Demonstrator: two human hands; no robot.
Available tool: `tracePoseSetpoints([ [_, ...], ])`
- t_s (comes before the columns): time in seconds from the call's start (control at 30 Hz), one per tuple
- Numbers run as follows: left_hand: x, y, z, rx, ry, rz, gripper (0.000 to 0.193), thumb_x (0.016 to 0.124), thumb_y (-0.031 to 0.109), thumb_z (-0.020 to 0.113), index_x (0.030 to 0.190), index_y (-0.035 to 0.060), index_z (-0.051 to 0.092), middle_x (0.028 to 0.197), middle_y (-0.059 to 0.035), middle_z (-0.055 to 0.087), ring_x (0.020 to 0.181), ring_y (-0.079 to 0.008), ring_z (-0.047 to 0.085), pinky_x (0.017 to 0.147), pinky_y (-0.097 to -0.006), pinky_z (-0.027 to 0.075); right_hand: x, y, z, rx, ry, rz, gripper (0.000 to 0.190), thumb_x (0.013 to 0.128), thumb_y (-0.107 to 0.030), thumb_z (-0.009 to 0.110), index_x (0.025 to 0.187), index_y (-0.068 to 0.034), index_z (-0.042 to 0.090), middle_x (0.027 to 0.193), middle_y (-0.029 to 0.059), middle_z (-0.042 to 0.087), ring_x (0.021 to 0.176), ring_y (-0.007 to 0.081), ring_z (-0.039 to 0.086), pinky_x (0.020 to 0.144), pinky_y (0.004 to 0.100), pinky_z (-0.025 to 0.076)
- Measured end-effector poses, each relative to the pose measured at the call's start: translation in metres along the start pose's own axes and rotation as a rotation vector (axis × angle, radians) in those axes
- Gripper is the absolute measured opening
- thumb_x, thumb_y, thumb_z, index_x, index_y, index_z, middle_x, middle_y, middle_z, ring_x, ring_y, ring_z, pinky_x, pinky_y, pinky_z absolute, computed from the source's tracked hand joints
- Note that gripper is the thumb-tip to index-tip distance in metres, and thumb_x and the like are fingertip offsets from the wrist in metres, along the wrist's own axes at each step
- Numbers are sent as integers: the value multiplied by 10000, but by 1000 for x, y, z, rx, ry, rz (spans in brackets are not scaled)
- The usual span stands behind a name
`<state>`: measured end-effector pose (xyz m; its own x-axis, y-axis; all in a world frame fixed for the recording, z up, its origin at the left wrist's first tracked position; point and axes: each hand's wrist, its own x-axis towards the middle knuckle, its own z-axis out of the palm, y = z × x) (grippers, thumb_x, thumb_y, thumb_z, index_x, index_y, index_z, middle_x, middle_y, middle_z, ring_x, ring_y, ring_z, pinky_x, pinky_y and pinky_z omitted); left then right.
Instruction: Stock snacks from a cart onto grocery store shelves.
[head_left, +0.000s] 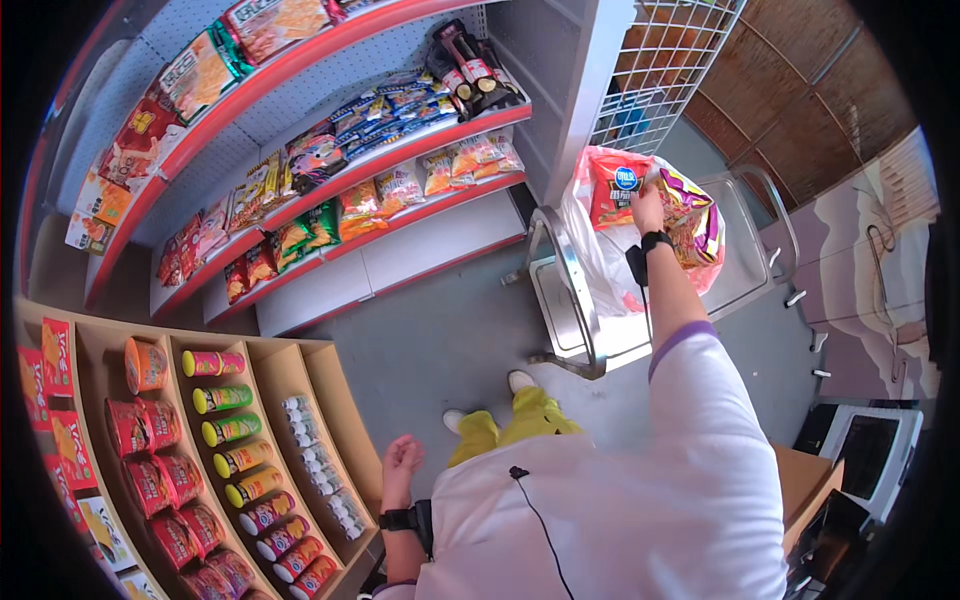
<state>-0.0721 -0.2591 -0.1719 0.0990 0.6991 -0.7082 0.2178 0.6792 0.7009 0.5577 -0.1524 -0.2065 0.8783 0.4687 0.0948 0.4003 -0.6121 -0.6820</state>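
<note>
My right hand (649, 210) is at the right edge of a red snack packet (613, 191), fingers closed on it. The packet, which bears writing and a blue emblem, stands in the mouth of a pink and white plastic bag (611, 259). Beside it in the bag are purple and yellow snack packets (690, 225), right of my wrist. Beneath the bag is a metal flatbed cart (739, 232). My left hand (403, 457) hangs low at my side near a wooden display rack (367, 450). Its fingers are loosely bent, with nothing visible in them.
Red-edged shelves (397, 154) hold several bagged snacks. Tubs (150, 484) and snack canisters (229, 427) fill the rack's slots. The cart's curved handle (574, 292) rises over the floor (420, 300). A white wire grid (660, 67) stands behind the bag; a cardboard box (806, 487) is at right.
</note>
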Motion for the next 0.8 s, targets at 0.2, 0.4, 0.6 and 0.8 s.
tracePoseSetpoints([
  [0.2, -18, 8, 36, -29, -24, -43, 304, 881, 214, 535, 1147, 81, 478, 1027, -47, 572, 885, -148, 568, 783, -285, 453, 31, 10, 31, 20, 4, 53, 426, 753, -126, 599, 1099, 67, 444, 1043, 280, 547, 987, 403, 530, 857, 435, 428],
  [0.4, -33, 10, 46, -18, 92, 9, 292, 879, 205, 540, 1133, 70, 492, 1007, -53, 584, 885, -145, 576, 773, -268, 455, 25, 3, 53, -170, -23, 65, 339, 785, -257, 560, 974, 25, 567, 975, 243, 592, 947, 390, 561, 811, 448, 452],
  [0.6, -23, 11, 55, 80, 107, 186, 294, 865, 198, 561, 1121, 61, 519, 996, -68, 591, 914, -170, 567, 824, -285, 451, 64, 61, 42, -266, -61, -23, 377, 830, -342, 526, 962, 10, 542, 936, 233, 603, 886, 377, 582, 758, 437, 458],
  [0.8, -31, 19, 58, 183, 130, 173, 317, 864, 189, 568, 1143, 55, 500, 1016, -68, 570, 912, -144, 559, 803, -274, 454, 56, 47, 47, -223, -20, -66, 249, 802, -256, 507, 930, -45, 534, 917, 215, 600, 894, 381, 565, 785, 433, 430],
])
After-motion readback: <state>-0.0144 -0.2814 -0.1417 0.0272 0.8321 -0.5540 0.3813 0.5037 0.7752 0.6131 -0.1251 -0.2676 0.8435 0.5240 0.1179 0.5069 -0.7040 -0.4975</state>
